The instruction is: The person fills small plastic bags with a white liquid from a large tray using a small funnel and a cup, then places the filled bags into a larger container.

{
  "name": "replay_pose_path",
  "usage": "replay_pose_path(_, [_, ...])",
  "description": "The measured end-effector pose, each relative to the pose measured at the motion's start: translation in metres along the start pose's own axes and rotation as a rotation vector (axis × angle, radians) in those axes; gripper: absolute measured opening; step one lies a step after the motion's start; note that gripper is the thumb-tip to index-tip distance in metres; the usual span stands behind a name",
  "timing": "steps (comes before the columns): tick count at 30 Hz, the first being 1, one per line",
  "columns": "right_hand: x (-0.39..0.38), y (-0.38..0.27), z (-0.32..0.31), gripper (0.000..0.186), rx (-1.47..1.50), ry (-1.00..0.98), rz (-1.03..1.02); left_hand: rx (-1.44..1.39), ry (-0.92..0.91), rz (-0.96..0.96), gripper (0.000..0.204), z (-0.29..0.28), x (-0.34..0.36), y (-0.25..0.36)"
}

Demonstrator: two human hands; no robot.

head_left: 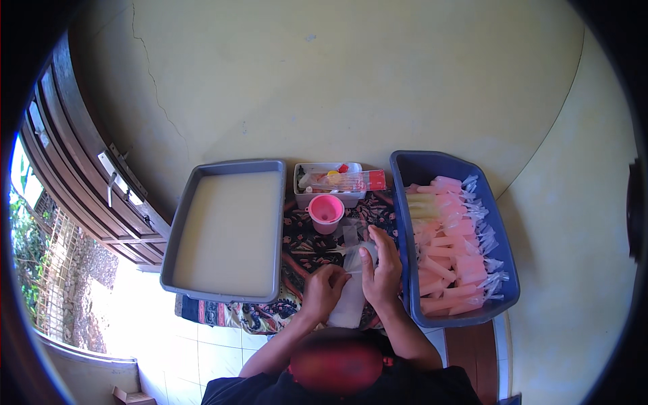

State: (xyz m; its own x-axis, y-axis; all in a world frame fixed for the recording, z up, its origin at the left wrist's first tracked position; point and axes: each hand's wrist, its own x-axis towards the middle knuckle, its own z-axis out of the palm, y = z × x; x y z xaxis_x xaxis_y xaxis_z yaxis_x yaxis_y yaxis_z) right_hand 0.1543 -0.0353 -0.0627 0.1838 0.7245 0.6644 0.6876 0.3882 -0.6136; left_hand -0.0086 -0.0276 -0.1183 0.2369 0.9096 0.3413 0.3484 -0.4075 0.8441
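A long clear plastic bag (pixel 347 304) with a whitish lower part lies slanted in front of me; I cannot tell whether it holds liquid. My left hand (pixel 324 289) is closed, its fingertips pinching the bag's edge. On the other side, my right hand (pixel 383 270) has its fingers stretched out and its thumb apart, against the bag's upper part. Beyond both hands stands a pink cup-shaped container (pixel 325 226) with a funnel-like inside. More clear plastic (pixel 351 235) shows between it and my right fingertips.
A grey basin (pixel 278 250) of whitish liquid stands left. At right, a dark blue tub (pixel 509 290) holds many tied bags (pixel 442 250), mostly pink, some pale yellow. Behind the cup is a small box (pixel 304 199) of packets and bottles. Patterned cloth (pixel 304 246) covers the table.
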Motion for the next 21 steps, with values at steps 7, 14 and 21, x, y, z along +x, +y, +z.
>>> replay_pose_path(7, [0.013, -0.013, 0.004, 0.04, -0.034, 0.019, -0.043, -0.059, 0.26, -0.068, 0.017, -0.023, 0.03, 0.032])
replay_pose_path(14, [0.033, -0.036, 0.005, 0.04, 0.239, -0.085, 0.015, -0.23, 0.373, -0.069, 0.02, -0.028, 0.048, 0.045])
replay_pose_path(21, [0.046, -0.041, 0.021, 0.03, 0.413, -0.008, 0.128, -0.242, 0.369, -0.007, 0.022, -0.024, 0.05, 0.047])
